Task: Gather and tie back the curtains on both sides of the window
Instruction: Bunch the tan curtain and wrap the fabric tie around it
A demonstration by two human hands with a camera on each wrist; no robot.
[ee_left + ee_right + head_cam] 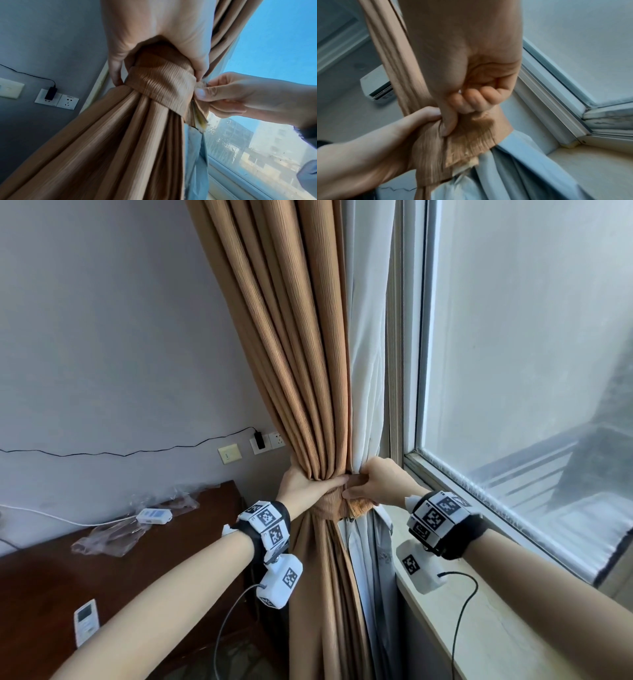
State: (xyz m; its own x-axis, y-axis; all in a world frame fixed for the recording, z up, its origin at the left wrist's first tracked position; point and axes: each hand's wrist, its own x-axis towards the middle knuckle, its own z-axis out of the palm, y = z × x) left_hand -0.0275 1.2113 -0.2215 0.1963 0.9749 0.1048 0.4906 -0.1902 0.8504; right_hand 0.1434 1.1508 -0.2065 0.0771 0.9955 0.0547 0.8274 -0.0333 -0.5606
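Note:
A tan ribbed curtain (298,364) hangs left of the window, bunched with a pale lining (364,371) behind it. A matching tan tieback band (329,506) (161,86) wraps the bunch at sill height. My left hand (305,484) (154,33) grips the gathered curtain just above the band, thumb on one side and fingers on the other. From the right, my right hand (373,482) (228,97) (471,86) pinches the band's frayed ends (471,136) against the bunch. The tieback's far side is hidden.
The window pane (531,354) and its stone sill (479,621) lie to the right. A dark wooden desk (102,570) at the left holds a remote (85,621), a white box and plastic wrap. Wall sockets (267,441) with a plugged charger sit beside the curtain.

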